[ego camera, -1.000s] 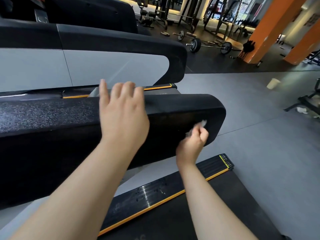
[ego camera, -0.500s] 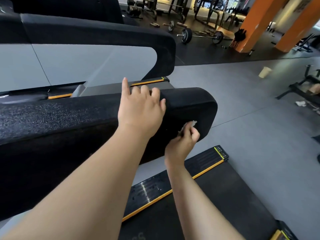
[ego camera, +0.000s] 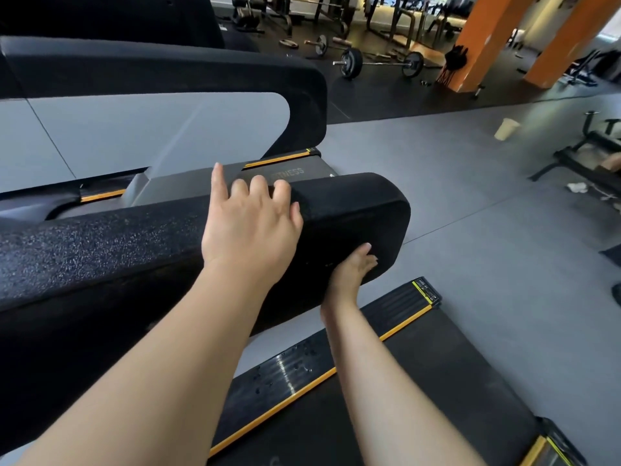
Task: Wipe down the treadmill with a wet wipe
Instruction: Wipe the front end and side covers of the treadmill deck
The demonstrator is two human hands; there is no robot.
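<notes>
The treadmill's black padded handrail [ego camera: 353, 210] runs from the left to a rounded end at centre. My left hand [ego camera: 248, 227] rests on top of it, fingers bent over the far edge and the index finger lifted. Lower down, my right hand [ego camera: 353, 274] presses flat against the side face near the rail's end. The wet wipe is not visible and may be hidden under that hand. Below lie the black running belt [ego camera: 420, 381] and the orange-edged side strip [ego camera: 302, 361].
A second treadmill [ego camera: 168, 72] with a grey side panel stands just beyond the handrail. Grey floor [ego camera: 470, 203] opens to the right, with a paper cup [ego camera: 505, 128] and a bench frame [ego camera: 588, 153]. A barbell [ego camera: 379, 63] and orange pillars [ego camera: 487, 38] are at the back.
My left hand slid right along the rail top. My right hand went from pinching the visible white wipe to lying flat on the rail's side, and the wipe dropped out of sight.
</notes>
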